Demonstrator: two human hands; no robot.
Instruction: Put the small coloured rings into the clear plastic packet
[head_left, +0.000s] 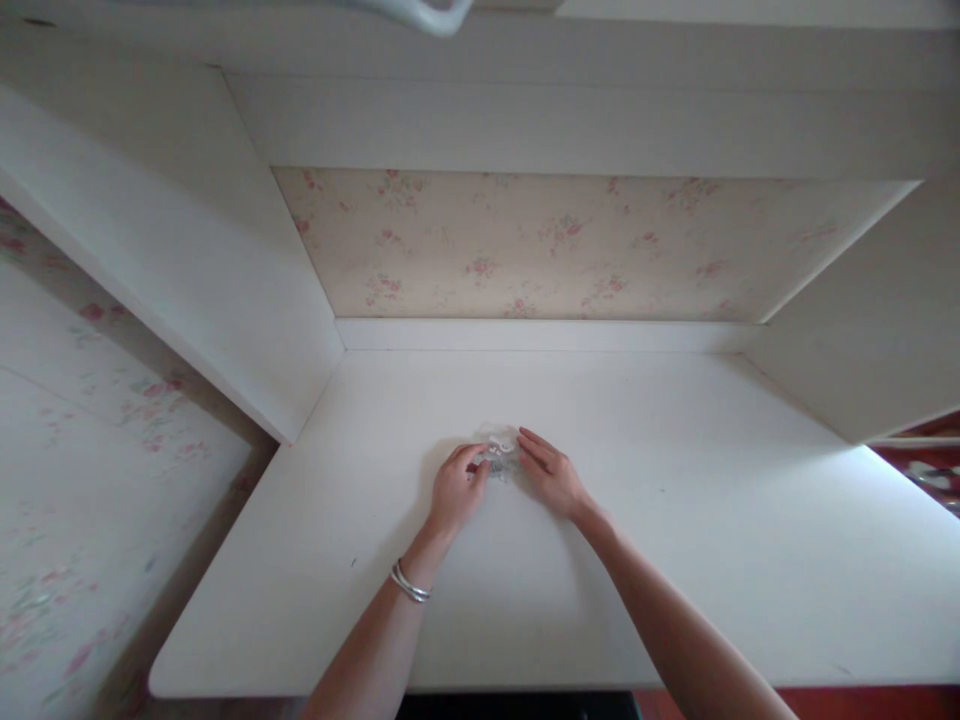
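A small, crinkled clear plastic bag (498, 450) lies on the white desk top (540, 600), between my two hands. Small pale and dark bits show in or under the plastic, too small to name. My left hand (457, 488), with silvery bangles at its wrist, pinches the bag's left edge between thumb and fingers. Something dark red shows at its fingertips, too little of it to identify. At the bag's right edge, my right hand (553, 475) rests with its fingers stretched out and touching the plastic.
White side panels (217, 260) stand left and right of the desk top, with a white shelf (525, 120) above. Floral wallpaper (525, 245) covers the back. A pale curved object (431, 15) hangs into the top of view. Red patterned fabric (922, 465) shows at the far right.
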